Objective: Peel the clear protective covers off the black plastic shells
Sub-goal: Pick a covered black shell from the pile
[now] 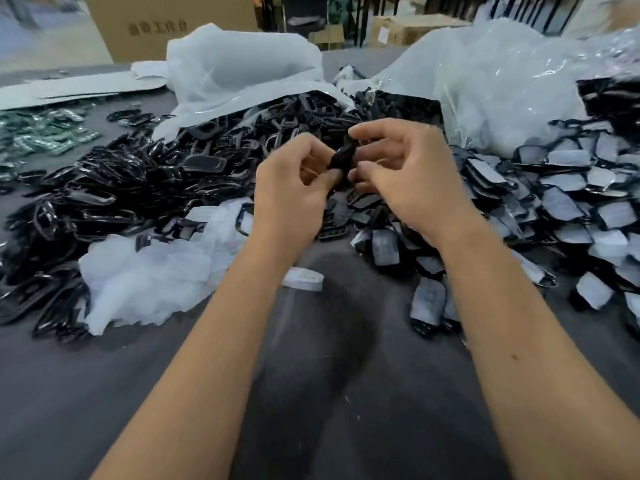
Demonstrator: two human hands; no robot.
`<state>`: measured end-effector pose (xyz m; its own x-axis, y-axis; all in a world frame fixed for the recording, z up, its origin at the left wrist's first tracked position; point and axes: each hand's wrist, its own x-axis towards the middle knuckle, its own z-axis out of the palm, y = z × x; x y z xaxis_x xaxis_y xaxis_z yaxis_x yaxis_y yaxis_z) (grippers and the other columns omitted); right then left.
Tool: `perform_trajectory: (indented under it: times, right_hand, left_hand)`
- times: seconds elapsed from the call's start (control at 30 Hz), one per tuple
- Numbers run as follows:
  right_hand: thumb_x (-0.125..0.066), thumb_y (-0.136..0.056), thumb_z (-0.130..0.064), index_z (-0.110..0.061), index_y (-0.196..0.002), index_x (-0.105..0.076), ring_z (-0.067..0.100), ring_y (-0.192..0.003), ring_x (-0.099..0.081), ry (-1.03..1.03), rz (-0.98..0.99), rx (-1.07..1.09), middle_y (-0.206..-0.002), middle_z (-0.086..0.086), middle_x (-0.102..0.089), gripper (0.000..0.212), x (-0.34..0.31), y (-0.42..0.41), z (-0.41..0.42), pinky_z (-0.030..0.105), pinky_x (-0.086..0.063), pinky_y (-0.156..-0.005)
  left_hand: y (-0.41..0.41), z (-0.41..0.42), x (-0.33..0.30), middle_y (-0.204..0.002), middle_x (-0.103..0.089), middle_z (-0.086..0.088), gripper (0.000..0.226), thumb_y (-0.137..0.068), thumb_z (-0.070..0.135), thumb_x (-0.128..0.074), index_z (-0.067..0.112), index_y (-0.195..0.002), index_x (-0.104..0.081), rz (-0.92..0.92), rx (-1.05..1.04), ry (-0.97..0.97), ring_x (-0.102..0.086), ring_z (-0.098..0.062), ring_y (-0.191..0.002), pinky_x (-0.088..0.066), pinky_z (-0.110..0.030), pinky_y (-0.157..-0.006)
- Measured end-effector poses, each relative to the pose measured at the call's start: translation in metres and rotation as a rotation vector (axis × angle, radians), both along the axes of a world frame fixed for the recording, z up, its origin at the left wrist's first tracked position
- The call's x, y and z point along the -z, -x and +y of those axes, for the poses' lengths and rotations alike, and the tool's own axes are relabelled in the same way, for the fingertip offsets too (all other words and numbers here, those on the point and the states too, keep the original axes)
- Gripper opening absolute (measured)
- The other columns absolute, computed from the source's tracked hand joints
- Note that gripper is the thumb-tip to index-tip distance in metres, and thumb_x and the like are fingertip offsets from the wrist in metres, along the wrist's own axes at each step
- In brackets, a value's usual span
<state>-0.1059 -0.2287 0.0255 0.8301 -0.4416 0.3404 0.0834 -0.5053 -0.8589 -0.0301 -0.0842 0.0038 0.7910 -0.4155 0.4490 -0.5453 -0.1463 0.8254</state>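
Nearest the camera: bare grey table [329, 393], both forearms reaching forward over it. One loose clear cover [303, 278] lies flat on the table just below the left wrist, beside a heap of peeled covers [145, 278]. Above that, the left hand [294, 188] and right hand [405, 174] meet over the table with a single black shell [343, 157] held between them — fingers of both hands curled, fingertips pinching the shell from either side. Whether a cover is on this shell, or already lifted at an edge, cannot be told; the piece is small and blurred. Risk 1: a nail fails to catch the film edge and slips, so the shell drops into the mixed parts below and is lost among them. Risk 2: the film tears partway, leaving a strip stuck on. Right of the hands, covered shells [561, 202] lie piled; left, a pile of bare black frames [114, 188] — a peeled shell tossed to the wrong side would mix the sorts. Farther back, plastic bags [242, 67] and cardboard boxes [166, 26].
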Motion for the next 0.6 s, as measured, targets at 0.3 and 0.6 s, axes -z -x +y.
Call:
perform_trajectory:
  times: [0.3,0.6]
  right_hand:
    - [-0.042,-0.077,0.011,-0.016,-0.11,-0.081,0.027,-0.107,-0.07,0.498,0.17,0.404,-0.106,0.007,-0.079,0.058,-0.029,0.077,-0.078,0.033,-0.055,-0.099]
    - [-0.047,-0.1,-0.004,-0.016,-0.132,-0.071,0.034,-0.124,-0.061,0.514,0.406,0.422,-0.129,0.012,-0.071,0.042,-0.014,0.082,-0.105,0.036,-0.047,-0.105]
  left_hand:
    - [0.047,-0.132,-0.029,-0.077,-0.061,-0.003,0.014,-0.082,-0.003,-0.064,0.01,-0.083,-0.072,-0.557,0.245,-0.228,-0.06,-0.026,-0.073,-0.044,-0.037,-0.064]
    - [0.055,-0.136,-0.015,-0.106,-0.075,-0.012,0.031,-0.087,-0.006,-0.062,0.007,-0.111,-0.077,-0.409,0.333,-0.252,-0.067,-0.033,-0.102,-0.051,-0.04,-0.087]
